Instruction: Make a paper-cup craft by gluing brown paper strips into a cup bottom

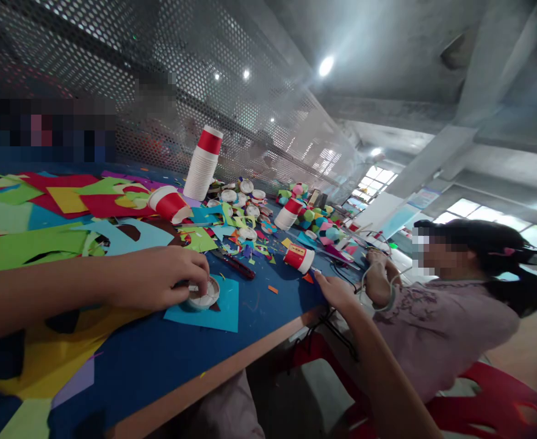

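My left hand (172,277) reaches in from the left, its fingers bent down and closed on a shallow round white piece (207,297) that looks like a cut-off cup bottom. That piece rests on a light-blue paper square (226,314). At the table's near right edge is my right hand (339,294), thumb pressed against something dark blue; its other fingers are mostly hidden. Beside it lies a tipped red-and-white paper cup (299,259), with a small orange scrap (308,278) close by. A tool with a dark red handle (237,266) lies behind the blue square.
Coloured paper sheets (62,198) cover the left side. Behind stand a tall stack of paper cups (203,164), another red cup (170,204), a pile of round white pieces (248,210) and colourful paper balls (327,231). A person (451,323) sits at the right.
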The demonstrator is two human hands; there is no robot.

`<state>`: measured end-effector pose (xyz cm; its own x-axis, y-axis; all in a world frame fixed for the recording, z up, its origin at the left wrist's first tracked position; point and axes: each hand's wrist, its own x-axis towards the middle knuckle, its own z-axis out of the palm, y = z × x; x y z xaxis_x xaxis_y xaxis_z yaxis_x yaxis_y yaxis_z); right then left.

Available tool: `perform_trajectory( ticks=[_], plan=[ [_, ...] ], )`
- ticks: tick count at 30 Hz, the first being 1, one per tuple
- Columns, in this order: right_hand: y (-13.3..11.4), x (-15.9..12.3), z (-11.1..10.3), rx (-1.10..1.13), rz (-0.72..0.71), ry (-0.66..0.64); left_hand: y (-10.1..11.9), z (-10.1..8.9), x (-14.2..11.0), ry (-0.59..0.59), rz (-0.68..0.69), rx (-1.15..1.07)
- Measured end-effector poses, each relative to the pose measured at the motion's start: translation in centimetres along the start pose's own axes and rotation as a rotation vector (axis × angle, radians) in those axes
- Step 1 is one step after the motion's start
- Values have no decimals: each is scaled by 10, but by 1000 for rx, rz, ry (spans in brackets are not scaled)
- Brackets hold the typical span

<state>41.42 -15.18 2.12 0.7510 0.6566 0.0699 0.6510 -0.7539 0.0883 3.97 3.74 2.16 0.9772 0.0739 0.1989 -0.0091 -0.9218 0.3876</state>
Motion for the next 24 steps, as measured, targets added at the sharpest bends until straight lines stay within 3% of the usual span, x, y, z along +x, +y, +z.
perform_trajectory(
  ticks=[4,12,15,18,22,24],
  plan=[
    [1,0,1,-9,66,-17,1,0,-1,5,3,1],
    [3,-2,7,84,73,98,2,-6,0,29,-26,25],
    [6,-10,9,169,42,208,2,-9,2,50,-34,39],
    [6,-29,7,259,2,400,2,-10,3,61,-27,66],
    [-14,-70,-7,380,-121,633,0,-13,3,96,-18,93],
    [-39,-89,-16,447,-325,611,-1,-16,3,155,-44,120]
  ],
)
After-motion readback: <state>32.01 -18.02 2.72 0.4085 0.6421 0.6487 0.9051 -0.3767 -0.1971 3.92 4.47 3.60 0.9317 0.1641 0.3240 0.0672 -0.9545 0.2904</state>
